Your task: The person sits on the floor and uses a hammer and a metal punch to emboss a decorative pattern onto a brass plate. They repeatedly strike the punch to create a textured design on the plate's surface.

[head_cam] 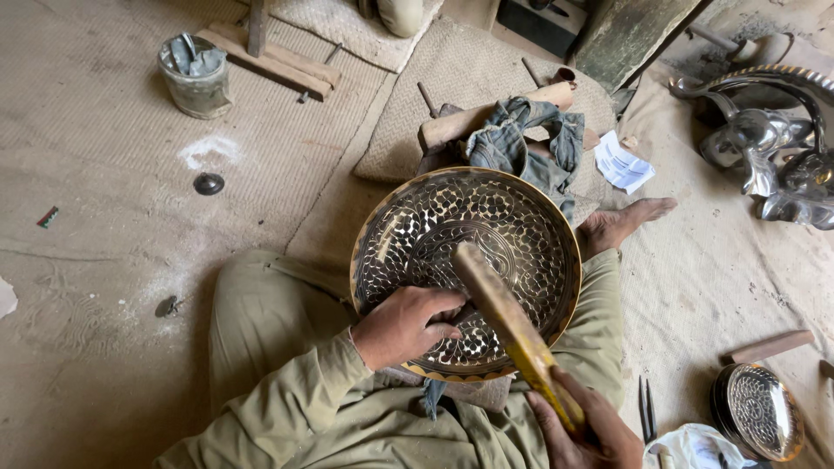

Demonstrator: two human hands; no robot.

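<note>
Engraved brass plate (466,260) rested tilted on the person's lap, against a cloth-wrapped wooden block (512,135). Left hand (406,323) lay on the plate's lower part, fingers curled narrow on something small, unclear what. Right hand (591,430) gripped a wooden mallet (508,326), head over plate centre.

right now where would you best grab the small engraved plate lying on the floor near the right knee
Take the small engraved plate by its raised rim at the bare right side, coming from above. It lies flat and face up; white cloth and thin dark tools crowd its left edge.
</note>
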